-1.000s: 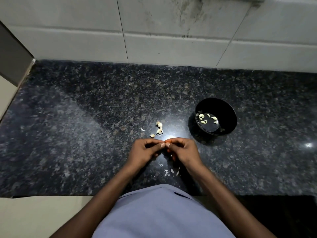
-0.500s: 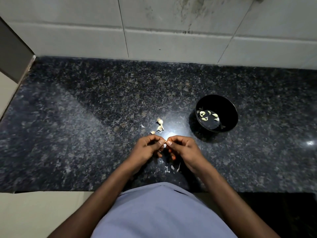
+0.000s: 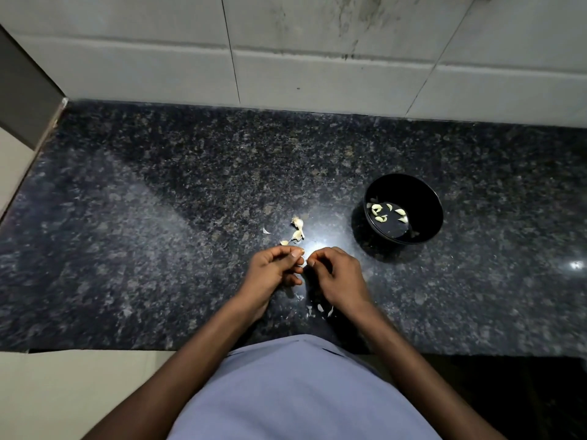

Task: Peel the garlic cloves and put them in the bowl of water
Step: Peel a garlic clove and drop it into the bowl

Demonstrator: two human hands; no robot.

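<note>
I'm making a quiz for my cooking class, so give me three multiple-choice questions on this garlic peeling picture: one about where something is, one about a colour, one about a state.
1. Where is the bowl relative to the hands?
A. to their left
B. beyond them, to the right
C. between them

2. What colour is the bowl?
A. white
B. red
C. black

3. What are the two hands doing?
A. lying flat on the counter
B. pinching something small between the fingertips
C. lifting the bowl

Answers:
1 B: it stands on the counter right of the right hand, nearer the wall.
2 C: rim and inside are black, with pale peeled cloves inside.
3 B: the left hand and right hand meet at the fingertips above the counter.
</note>
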